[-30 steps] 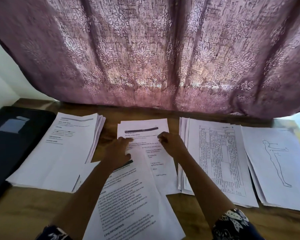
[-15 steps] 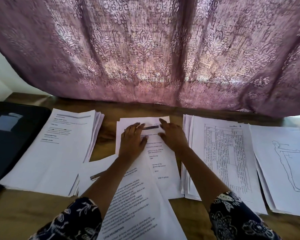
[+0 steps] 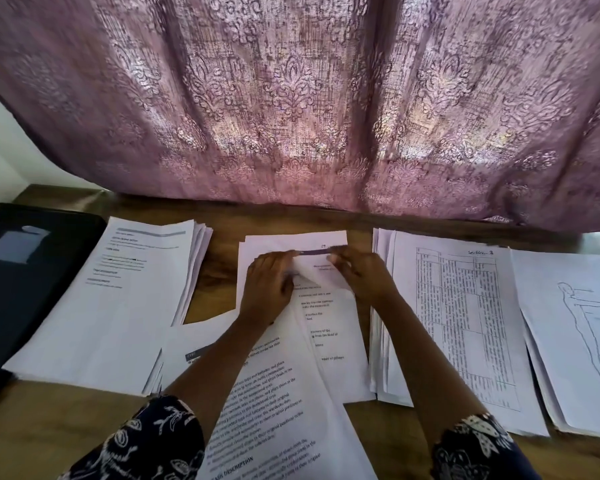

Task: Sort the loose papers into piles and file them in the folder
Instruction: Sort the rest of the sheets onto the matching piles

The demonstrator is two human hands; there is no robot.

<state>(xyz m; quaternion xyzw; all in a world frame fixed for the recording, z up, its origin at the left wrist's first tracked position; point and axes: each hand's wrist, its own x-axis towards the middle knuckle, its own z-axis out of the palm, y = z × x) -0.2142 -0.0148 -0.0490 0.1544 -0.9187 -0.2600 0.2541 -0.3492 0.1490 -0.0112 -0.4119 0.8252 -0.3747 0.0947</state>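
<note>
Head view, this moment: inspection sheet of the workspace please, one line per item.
Surface: wooden table, mostly under paper.
Job's things: black folder lies flat at far left; four piles in a row: left pile, middle pile, grid-table pile, figure-drawing pile; loose text sheets overlap at the front.
Clutter: nothing seen.
Hands: left hand and right hand both rest on the middle pile's top sheet, which buckles up between them; pinching or pressing, cannot tell.
Cables: nothing seen.
Surroundings: purple patterned curtain behind the table; white wall at left.
</note>
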